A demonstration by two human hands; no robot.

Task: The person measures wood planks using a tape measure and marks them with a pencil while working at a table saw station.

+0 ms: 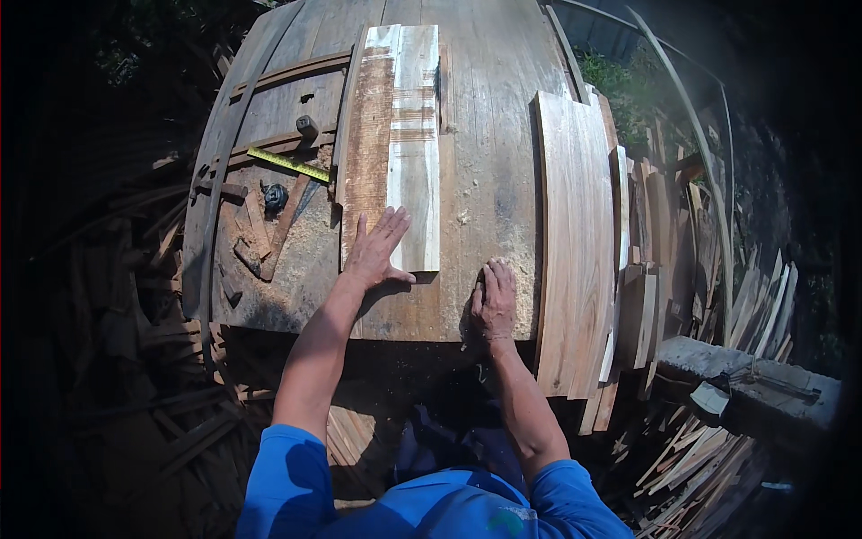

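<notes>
My left hand (377,250) lies with spread fingers across the near end of two narrow boards placed side by side. The left board (368,126) has a rough brown face with a pale far end. Beside it, the right board (415,180) is paler, with brown bands across its upper half. My right hand (495,301) rests on the wooden table (485,162) near its front edge, right of the boards. Its fingers are loosely bent, with nothing visible in them, and sawdust (521,269) lies alongside.
Left of the boards are a yellow measuring tape (289,164), a hammer-like tool (308,128), a round black object (275,198) and wood scraps (285,225). Wide planks (575,242) line the table's right edge. Stacked offcuts (691,476) and a concrete ledge (763,382) stand at right.
</notes>
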